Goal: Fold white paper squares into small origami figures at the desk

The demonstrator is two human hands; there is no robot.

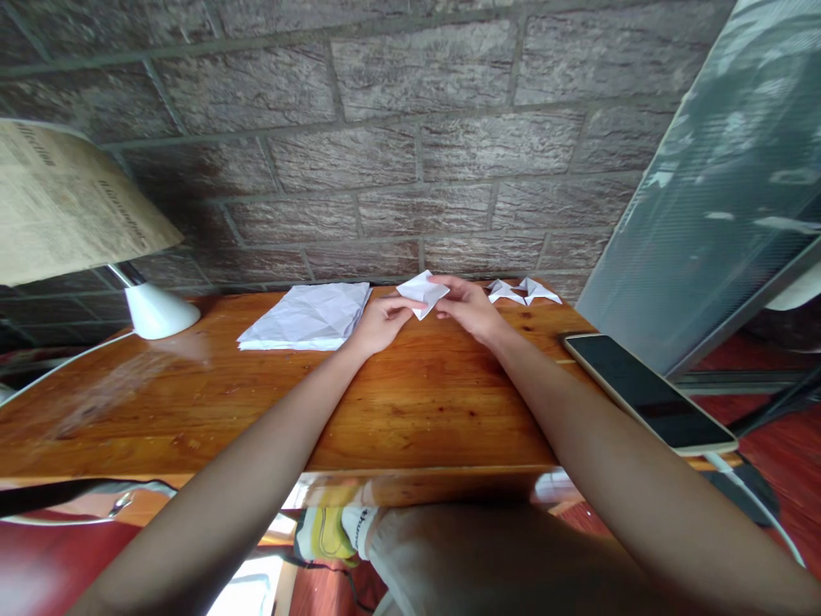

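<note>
Between my two hands, above the far part of the wooden table, is a small piece of folded white paper (423, 293) in a diamond shape. My left hand (383, 322) pinches its lower left side with the thumb on the face. On the other side my right hand (471, 306) grips its right edge between thumb and fingers. A stack of creased white paper sheets (308, 315) lies left of my left hand. Two pointed folded paper pieces (522, 292) stand beyond my right hand near the wall.
On the left stands a lamp with a white base (159, 310) and a newsprint shade (70, 205). A phone (647, 389) with a white cable (757, 505) lies at the table's (423, 411) right edge. The brick wall (398, 154) rises directly behind the table.
</note>
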